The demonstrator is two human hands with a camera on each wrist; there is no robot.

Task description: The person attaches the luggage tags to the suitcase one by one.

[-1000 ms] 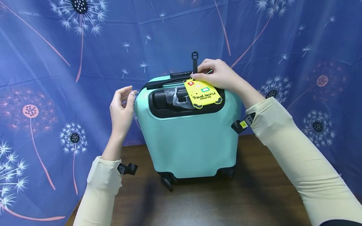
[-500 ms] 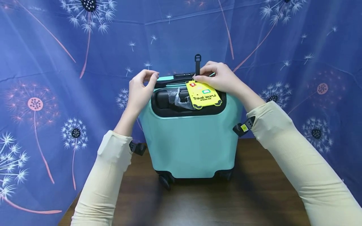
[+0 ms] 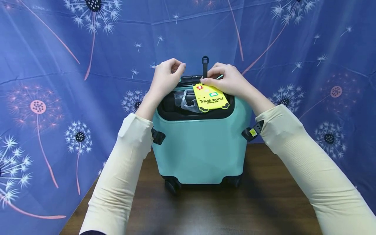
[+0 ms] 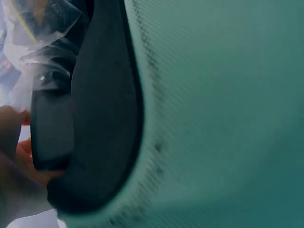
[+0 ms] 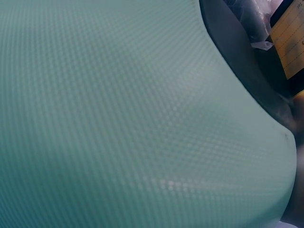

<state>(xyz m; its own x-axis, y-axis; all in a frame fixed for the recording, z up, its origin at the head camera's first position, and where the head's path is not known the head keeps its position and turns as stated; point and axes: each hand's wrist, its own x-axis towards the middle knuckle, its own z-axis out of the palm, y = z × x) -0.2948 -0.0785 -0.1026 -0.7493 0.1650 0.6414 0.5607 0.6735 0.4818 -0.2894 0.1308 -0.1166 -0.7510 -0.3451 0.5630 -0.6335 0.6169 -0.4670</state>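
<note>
To handle the yellow tag [image 3: 212,98] well, we would pinch it at its top, at the foot of the black strap [image 3: 205,72], so that the buckle [image 3: 205,60] stands free above the right grip [image 3: 227,78], as it does here. We would bring the left grip [image 3: 167,76] to the strap lightly, without twisting the tag; a slack pinch, we judge, could let it slip.

Our right grip is clamped, thumb and fingers together, on the tag's upper end, and the tag slopes down just below it, print facing us. Our left grip lies across from it, apart from the strap, fingers loosely curled and thumb close to them; we see nothing held there, though the tips are partly hidden.

Between the two grips sit the black top fittings [image 3: 191,79]. Just below them, clear plastic wrap [image 3: 188,103] lies in the black recess [image 3: 176,116], partly behind the tag. Farther below both grips, the teal suitcase [image 3: 199,147] stands upright on the brown surface [image 3: 202,212]. Beyond the grips hangs a blue cloth [image 3: 117,42].
</note>
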